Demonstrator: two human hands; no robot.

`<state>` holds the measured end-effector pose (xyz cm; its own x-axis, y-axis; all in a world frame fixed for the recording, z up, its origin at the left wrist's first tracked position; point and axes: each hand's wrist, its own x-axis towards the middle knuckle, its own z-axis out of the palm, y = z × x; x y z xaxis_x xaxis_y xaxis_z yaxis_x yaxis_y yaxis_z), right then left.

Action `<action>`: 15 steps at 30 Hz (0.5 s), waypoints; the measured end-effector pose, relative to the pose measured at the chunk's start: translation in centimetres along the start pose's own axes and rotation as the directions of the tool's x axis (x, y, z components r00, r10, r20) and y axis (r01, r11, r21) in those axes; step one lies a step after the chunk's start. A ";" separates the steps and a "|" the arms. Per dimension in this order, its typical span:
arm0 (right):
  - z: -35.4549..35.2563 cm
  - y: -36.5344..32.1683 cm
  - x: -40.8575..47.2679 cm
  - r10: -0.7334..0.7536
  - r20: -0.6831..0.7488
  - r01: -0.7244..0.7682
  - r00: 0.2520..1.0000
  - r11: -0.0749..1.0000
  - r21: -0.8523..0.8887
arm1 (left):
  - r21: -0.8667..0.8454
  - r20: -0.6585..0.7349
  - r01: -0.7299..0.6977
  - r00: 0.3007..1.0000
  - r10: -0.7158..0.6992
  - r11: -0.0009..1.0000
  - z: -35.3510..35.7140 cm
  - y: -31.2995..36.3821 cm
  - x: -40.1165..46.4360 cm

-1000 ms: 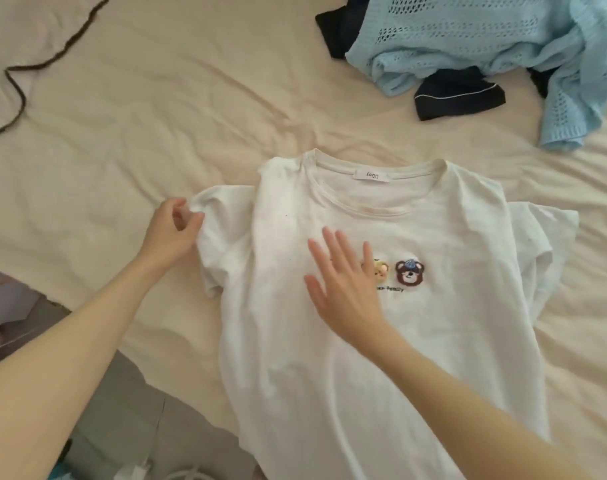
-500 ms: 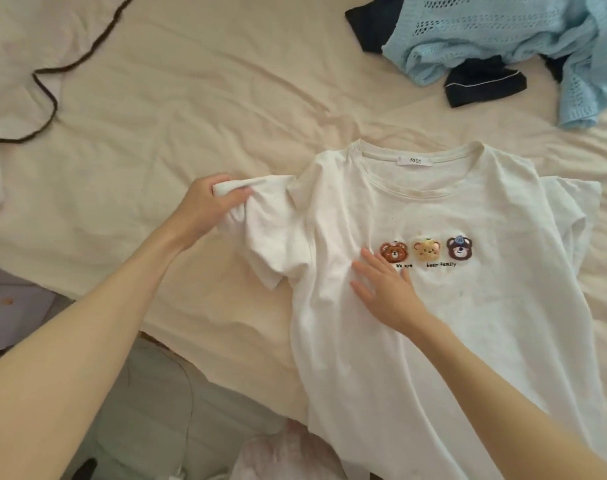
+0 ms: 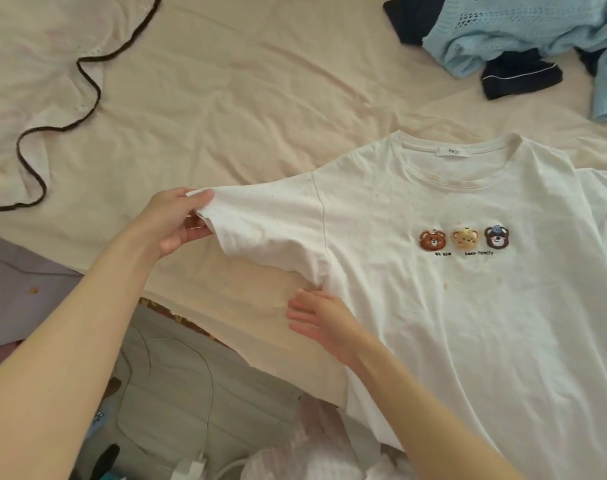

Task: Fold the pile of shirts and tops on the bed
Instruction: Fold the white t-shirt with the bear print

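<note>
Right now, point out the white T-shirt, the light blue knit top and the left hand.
white T-shirt (image 3: 468,323): head view, chest below the bears.
light blue knit top (image 3: 524,26): head view, openwork body.
left hand (image 3: 172,221): head view, its back.

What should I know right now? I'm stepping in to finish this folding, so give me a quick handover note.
Left hand: pinches the cuff of the white T-shirt, holding that sleeve out to the side.
Right hand: open, fingers straight, at the shirt's side edge under the armpit.
The shirt lies face up on the bed, bear print showing, no fold made yet.
Left to do: fold this shirt, then the light blue knit top and the dark garment heaped at the far right.
</note>
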<state>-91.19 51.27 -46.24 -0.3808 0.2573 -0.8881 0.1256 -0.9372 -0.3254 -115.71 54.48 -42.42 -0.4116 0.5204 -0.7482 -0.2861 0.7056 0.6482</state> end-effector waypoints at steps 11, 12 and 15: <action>9.1 -1.2 5.3 0.027 -0.081 0.034 0.996 0.745 0.666 | 0.100 -0.041 -0.171 0.984 0.175 0.980 0.1 -0.1 2.3; 9.5 -1.2 5.2 0.030 -0.086 0.034 0.996 0.757 0.652 | 0.116 -0.043 -0.192 0.979 0.198 0.975 -0.1 0.0 2.3; 10.4 -0.4 4.1 0.031 -0.048 0.005 0.998 0.792 0.611 | 0.160 -0.036 -0.260 0.962 0.269 0.952 -0.7 0.0 1.8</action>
<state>-102.34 50.19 -46.34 -0.3320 0.2389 -0.9125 -0.4620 -0.8846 -0.0635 -117.03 55.11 -43.73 -0.5044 0.6733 -0.5406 -0.0267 0.6137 0.7891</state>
